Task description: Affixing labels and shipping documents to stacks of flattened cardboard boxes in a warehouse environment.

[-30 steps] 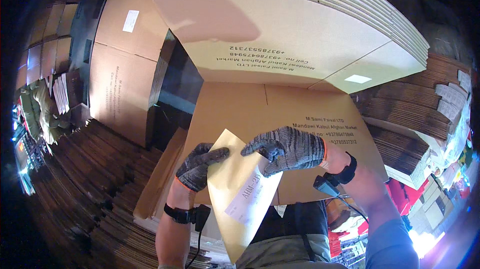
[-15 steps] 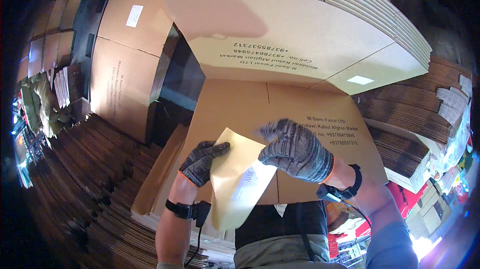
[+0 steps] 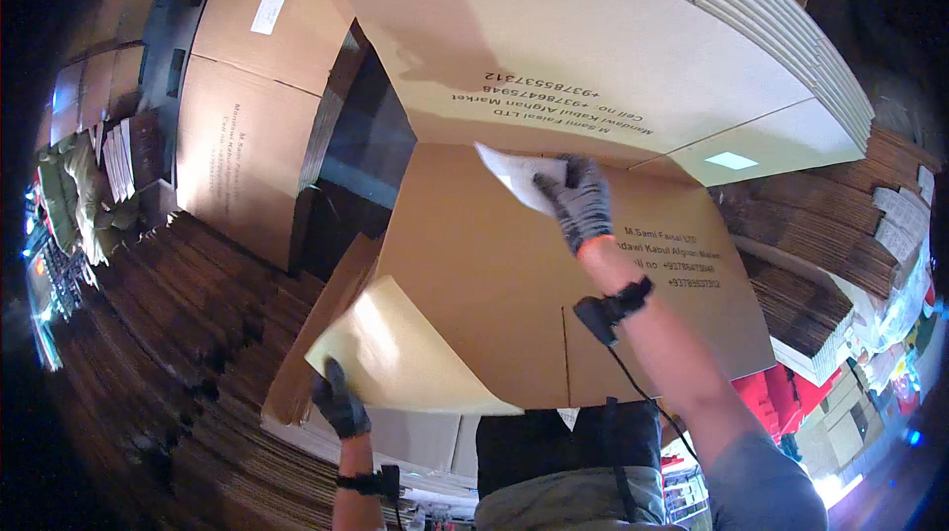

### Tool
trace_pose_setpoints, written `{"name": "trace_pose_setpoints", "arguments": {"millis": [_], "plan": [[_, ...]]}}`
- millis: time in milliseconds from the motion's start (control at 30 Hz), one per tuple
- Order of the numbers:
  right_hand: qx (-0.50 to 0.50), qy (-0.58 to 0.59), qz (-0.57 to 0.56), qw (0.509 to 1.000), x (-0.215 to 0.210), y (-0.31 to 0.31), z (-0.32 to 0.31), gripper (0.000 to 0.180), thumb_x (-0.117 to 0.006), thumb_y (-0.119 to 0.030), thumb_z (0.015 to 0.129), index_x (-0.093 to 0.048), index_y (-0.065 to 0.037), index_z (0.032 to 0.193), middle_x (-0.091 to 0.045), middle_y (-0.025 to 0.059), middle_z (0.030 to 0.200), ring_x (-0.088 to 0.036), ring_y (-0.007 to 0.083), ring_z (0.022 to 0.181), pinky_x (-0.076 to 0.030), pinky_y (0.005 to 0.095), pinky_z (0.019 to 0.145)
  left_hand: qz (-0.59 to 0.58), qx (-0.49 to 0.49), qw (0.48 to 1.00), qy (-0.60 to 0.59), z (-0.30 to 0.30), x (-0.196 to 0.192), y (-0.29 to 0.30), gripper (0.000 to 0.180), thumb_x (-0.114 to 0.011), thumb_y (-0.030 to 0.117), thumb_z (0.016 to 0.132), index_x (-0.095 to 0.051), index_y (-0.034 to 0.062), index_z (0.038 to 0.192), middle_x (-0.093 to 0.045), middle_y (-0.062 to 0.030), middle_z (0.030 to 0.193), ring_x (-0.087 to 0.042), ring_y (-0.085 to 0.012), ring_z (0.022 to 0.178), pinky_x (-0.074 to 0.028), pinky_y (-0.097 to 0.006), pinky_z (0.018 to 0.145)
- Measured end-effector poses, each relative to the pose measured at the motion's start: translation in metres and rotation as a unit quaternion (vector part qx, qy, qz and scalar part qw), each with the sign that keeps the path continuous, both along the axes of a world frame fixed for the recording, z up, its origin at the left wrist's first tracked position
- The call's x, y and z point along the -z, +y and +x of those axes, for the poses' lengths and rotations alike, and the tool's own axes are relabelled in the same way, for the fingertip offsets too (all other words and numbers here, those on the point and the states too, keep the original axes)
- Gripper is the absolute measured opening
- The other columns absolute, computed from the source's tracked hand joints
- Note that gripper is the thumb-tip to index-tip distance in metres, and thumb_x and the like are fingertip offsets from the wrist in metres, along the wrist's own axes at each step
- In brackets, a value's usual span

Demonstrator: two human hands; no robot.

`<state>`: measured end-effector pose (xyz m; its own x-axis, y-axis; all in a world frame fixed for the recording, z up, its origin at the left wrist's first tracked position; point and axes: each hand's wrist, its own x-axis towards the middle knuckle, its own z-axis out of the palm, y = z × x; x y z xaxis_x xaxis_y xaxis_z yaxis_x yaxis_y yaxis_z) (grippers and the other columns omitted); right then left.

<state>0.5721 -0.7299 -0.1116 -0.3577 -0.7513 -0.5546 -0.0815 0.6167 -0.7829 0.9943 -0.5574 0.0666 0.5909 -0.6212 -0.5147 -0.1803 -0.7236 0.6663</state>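
My left hand (image 3: 341, 400), in a dark grey knit glove, grips one corner of a glossy yellowish backing sheet (image 3: 407, 353), which hangs curved over the front left of a flat brown carton (image 3: 474, 264). In the grey striped glove, my right hand (image 3: 581, 200) pinches a white label (image 3: 522, 175) by its right end. The label is curled and slightly blurred, over the carton's far part. Dark printing lies on the carton's right half. Behind it leans a stack of flattened cartons (image 3: 593, 27) with a small white label (image 3: 732, 161).
Another labelled carton stack (image 3: 242, 116) stands at the left. Bundles of flattened cardboard (image 3: 148, 353) cover the lower left. More cardboard piles (image 3: 820, 205) stand on the right, with red packaging (image 3: 781, 398) below. A cable (image 3: 647, 393) hangs from my right wrist band.
The white label has come off the yellowish sheet. My right hand has carried it up and away over the carton, while my left hand moved down and left with the sheet.
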Motion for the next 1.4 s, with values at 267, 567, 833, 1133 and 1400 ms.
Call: {"name": "trace_pose_setpoints", "arguments": {"millis": [267,567,833,1133,1400], "plan": [[-0.095,0.114,0.169,0.974,0.154,0.080,0.109,0.067,-0.095,-0.023,0.065,-0.057,-0.003,0.117,-0.067,0.0171,0.105,-0.066,0.0319,0.100,-0.054,0.0398,0.091,0.053,0.266,0.952,-0.145,-0.028,0.011,0.023,0.032,-0.060,0.017,0.098,-0.063,-0.0012,0.124,-0.067,-0.0175,0.122,-0.058,-0.0378,0.122,-0.044,-0.051,0.107],[-0.133,0.121,0.219,0.959,0.173,0.086,0.138,0.069,-0.094,-0.016,0.065,-0.054,-0.004,0.120,-0.069,0.0181,0.105,-0.069,0.0328,0.099,-0.055,0.0413,0.091,0.029,0.281,0.936,-0.211,-0.033,0.010,0.019,0.022,-0.060,0.020,0.097,-0.066,0.0051,0.113,-0.068,-0.0160,0.114,-0.056,-0.0428,0.119,-0.046,-0.056,0.101],[-0.159,0.135,0.254,0.945,0.171,0.076,0.129,0.071,-0.094,-0.018,0.066,-0.054,-0.006,0.124,-0.068,0.0176,0.111,-0.068,0.0321,0.104,-0.054,0.0411,0.095,0.034,0.236,0.949,-0.207,-0.046,0.011,0.011,0.023,-0.061,0.019,0.095,-0.064,0.0056,0.113,-0.068,-0.0150,0.114,-0.057,-0.0421,0.119,-0.046,-0.056,0.102],[-0.309,0.432,0.303,0.791,0.171,0.069,0.132,0.087,-0.075,-0.048,0.082,-0.039,-0.009,0.151,-0.043,0.0196,0.155,-0.052,0.0348,0.136,-0.042,0.0489,0.112,0.041,0.220,0.955,-0.192,-0.046,0.017,0.016,0.024,-0.063,0.021,0.092,-0.069,0.0022,0.107,-0.069,-0.0162,0.113,-0.057,-0.0411,0.117,-0.046,-0.054,0.102],[-0.472,0.114,0.056,0.872,0.144,0.067,0.211,0.077,-0.058,-0.056,0.091,-0.048,-0.005,0.148,-0.042,0.0200,0.157,-0.037,0.0350,0.148,-0.026,0.0478,0.123,0.052,0.237,0.947,-0.211,-0.037,0.014,0.020,0.024,-0.064,0.018,0.092,-0.069,-0.0008,0.105,-0.067,-0.0210,0.112,-0.059,-0.0406,0.112,-0.048,-0.052,0.098]]}}
